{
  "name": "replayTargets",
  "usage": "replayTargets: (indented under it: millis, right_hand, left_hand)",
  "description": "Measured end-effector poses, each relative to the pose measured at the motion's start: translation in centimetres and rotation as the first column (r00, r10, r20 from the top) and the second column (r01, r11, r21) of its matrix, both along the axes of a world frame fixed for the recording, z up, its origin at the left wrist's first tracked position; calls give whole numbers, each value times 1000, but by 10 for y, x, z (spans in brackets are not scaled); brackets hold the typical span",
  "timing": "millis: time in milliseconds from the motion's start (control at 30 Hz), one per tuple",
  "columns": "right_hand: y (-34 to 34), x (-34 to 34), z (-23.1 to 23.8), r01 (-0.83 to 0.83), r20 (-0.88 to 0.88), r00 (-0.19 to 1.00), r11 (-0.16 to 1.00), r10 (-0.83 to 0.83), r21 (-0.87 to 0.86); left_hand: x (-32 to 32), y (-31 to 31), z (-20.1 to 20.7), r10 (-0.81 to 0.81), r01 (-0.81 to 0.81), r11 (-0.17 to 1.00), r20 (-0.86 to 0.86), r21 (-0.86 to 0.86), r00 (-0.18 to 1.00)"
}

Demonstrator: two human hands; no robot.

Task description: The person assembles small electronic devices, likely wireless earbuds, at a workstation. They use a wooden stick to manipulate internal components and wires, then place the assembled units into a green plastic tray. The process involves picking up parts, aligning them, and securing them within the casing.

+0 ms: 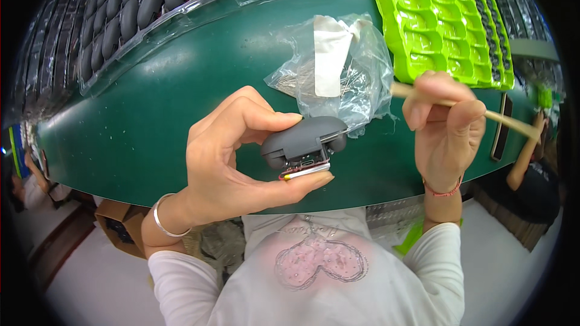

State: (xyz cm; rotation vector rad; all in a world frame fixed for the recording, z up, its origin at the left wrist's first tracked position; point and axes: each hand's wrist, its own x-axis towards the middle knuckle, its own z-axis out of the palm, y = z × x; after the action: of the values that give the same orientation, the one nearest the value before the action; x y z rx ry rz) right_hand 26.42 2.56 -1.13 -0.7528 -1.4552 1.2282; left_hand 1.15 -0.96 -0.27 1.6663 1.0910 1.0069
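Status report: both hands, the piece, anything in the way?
Left hand holding dark gray case, circuitry exposed. Right hand gripping thin wooden stick, apart from case. Plastic bag beyond; nothing visibly blocking.

The single wide fisheye view looks down from head height, close above the smooth, dark green tabletop.

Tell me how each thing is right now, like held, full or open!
dark grey case: held, electronics exposed
wooden stick: held, slanting
left hand: closed on the dark grey case
right hand: closed on the wooden stick
clear plastic bag: crumpled, thin metal pins inside
lime-green tray: partly filled
dark grey shells: lying in rows
cardboard box: open
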Motion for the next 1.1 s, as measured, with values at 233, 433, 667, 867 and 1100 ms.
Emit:
replayTargets:
  millis: [233, 433, 667, 867, 1100]
  right_hand:
    - [-6, -13, -8, -322, -434, 893, 849, 124, -418]
    - [-7, -18, -11, -392, -496, 860, 779, 121, -489]
    - [-12, -23, -12, -335, -483, 875, 775, 44, -537]
    - [-12, -22, -12, -329, -462, 885, 777, 55, -537]
    - [-11, -21, -14, -281, -369, 921, 866, 122, -413]
  left_hand:
    - [-3, 1, -3, -13, 17, 999, 114, -31, 993]
    - [-2, 2, -2, -39, 40, 999, 141, -1, 989]
    - [-1, 2, -7, -25, 26, 1000, 139, -5, 990]
    - [0, 2, -7, -16, 19, 1000, 136, -15, 991]
    - [-1, 0, -6, -25, 23, 999, 63, 34, 998]
